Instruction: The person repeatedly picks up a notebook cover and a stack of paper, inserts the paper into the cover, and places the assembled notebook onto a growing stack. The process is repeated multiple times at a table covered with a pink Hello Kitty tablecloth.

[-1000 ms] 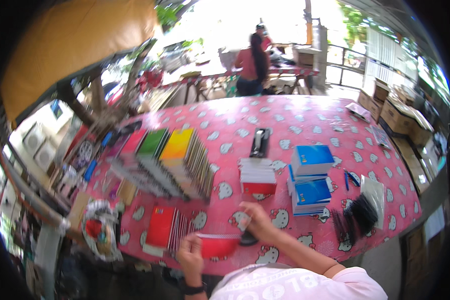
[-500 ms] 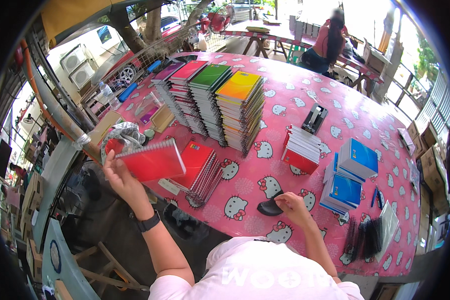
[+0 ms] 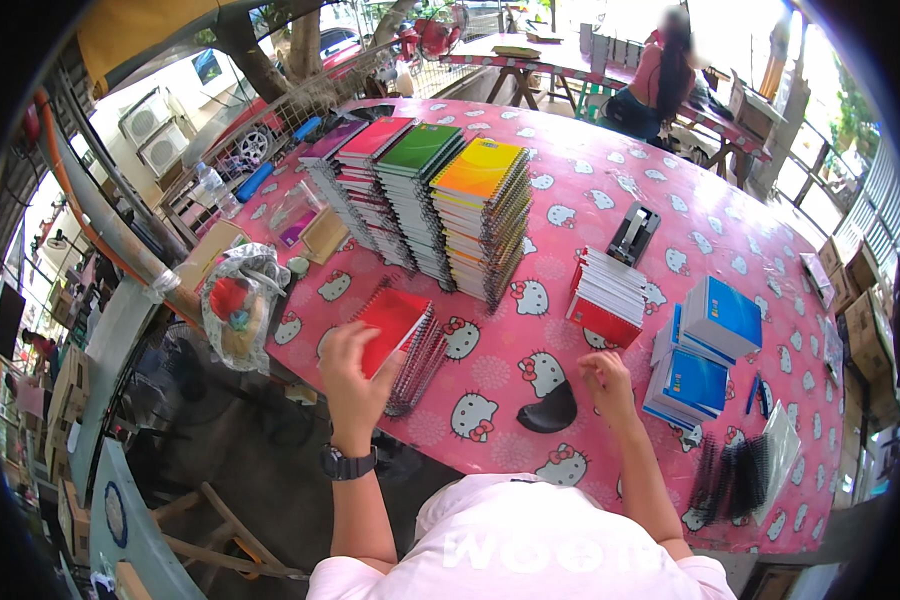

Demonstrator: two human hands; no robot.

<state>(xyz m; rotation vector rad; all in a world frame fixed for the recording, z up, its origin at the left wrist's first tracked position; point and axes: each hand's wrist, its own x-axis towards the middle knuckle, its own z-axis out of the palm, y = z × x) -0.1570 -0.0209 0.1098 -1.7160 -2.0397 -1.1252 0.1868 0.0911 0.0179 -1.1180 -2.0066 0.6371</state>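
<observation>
My left hand (image 3: pixel 355 385), wearing a black watch, is closed at the near left edge of a red spiral notebook (image 3: pixel 396 315). That notebook sits on top of a short stack of red notebooks (image 3: pixel 417 367) with wire bindings along the right side. My right hand (image 3: pixel 607 388) is off the table with loosely bent fingers apart and nothing visible in them. It is just in front of a pile of red-covered, unbound booklets (image 3: pixel 607 295) with white page edges showing. To its left, a smooth black curved object (image 3: pixel 549 409) lies on the pink tablecloth.
Tall stacks of purple, pink, green and yellow notebooks (image 3: pixel 480 170) stand farther back. A black tape dispenser (image 3: pixel 633 235), blue booklets (image 3: pixel 692 375), pens (image 3: pixel 753 393) and black spiral coils (image 3: pixel 730 480) are on the right. A plastic bag (image 3: pixel 245 310) hangs at the left edge. Another person (image 3: pixel 655 85) sits beyond.
My left hand has brought the red notebook rightward from beyond the table's left edge onto the red stack. My right hand has left the black object and moved right and slightly farther away.
</observation>
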